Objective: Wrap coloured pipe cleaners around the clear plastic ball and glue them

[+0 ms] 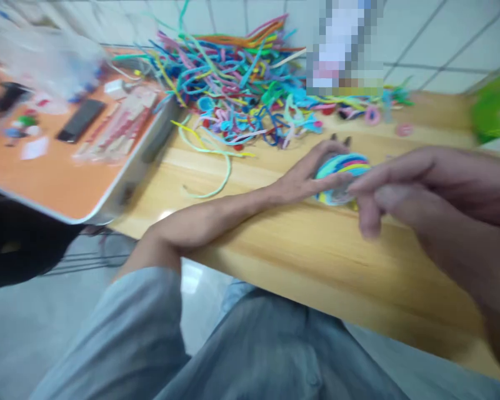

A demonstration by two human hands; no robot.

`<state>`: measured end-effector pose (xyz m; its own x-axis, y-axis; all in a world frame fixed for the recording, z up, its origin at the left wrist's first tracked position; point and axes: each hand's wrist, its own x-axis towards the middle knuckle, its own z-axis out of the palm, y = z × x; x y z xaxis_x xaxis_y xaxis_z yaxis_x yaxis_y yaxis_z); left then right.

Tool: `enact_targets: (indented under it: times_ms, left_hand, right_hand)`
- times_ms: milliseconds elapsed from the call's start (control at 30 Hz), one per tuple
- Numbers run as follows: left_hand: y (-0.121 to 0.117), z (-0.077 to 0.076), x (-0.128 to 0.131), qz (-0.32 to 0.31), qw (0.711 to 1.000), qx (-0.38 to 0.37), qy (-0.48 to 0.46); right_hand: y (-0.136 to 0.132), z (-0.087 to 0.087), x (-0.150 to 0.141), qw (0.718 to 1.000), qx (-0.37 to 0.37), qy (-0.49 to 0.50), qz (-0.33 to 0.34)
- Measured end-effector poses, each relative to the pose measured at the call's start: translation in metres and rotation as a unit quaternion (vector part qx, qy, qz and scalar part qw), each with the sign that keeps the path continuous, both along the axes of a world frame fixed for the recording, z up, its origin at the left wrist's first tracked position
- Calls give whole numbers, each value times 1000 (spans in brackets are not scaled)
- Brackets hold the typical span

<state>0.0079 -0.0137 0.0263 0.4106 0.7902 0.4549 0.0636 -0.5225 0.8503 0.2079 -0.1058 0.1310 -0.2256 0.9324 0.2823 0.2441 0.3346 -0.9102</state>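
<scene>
My left hand (312,175) reaches across the wooden table (275,244) and grips a round coil of coloured strips (345,169), mostly blue with pink, yellow and green bands. My right hand (400,191) comes in from the right, fingers curled, its fingertips touching the coil's right edge. Just behind the coil lies a large tangled heap of coloured fuzzy strips (241,83). The picture is smeared by motion.
An orange-topped desk (54,178) adjoins on the left with a black phone (81,119), a pinkish keyboard-like object (119,128) and small bits. A loose pale green strip (216,166) curls on the wood. A green object (495,105) sits far right. A tiled wall runs behind.
</scene>
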Motion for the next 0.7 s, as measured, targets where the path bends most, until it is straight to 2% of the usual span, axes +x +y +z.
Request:
enact_targets:
  times_ms: [67, 100, 167, 200, 267, 367, 467, 700]
  left_hand:
    - [-2, -2, 0, -4, 1000, -23, -13]
    - [-2, -3, -1, -15, 999, -30, -26]
    - [-3, -6, 0, -30, 998, -36, -47]
    - [-4, -6, 0, -32, 997, -40, -56]
    - [-6, -6, 0, -34, 996, -46, -65]
    - [-9, -4, -1, -29, 997, -44, -61]
    - [-10, -3, -1, -31, 997, -47, -54]
    - [-9, -4, -2, -30, 997, -49, -48]
  right_hand:
    - [21, -3, 16, 995, 72, -40, -59]
    - [31, -12, 24, 987, 125, -19, -96]
    - [47, -35, 39, 974, 158, -15, -162]
    - [51, -47, 44, 964, 197, -28, -176]
    - [54, -65, 50, 936, 300, -95, -160]
    - [47, -73, 49, 875, 423, -203, -116]
    - [41, -72, 44, 848, 450, -264, -97]
    - [42, -80, 43, 860, 418, -289, -54]
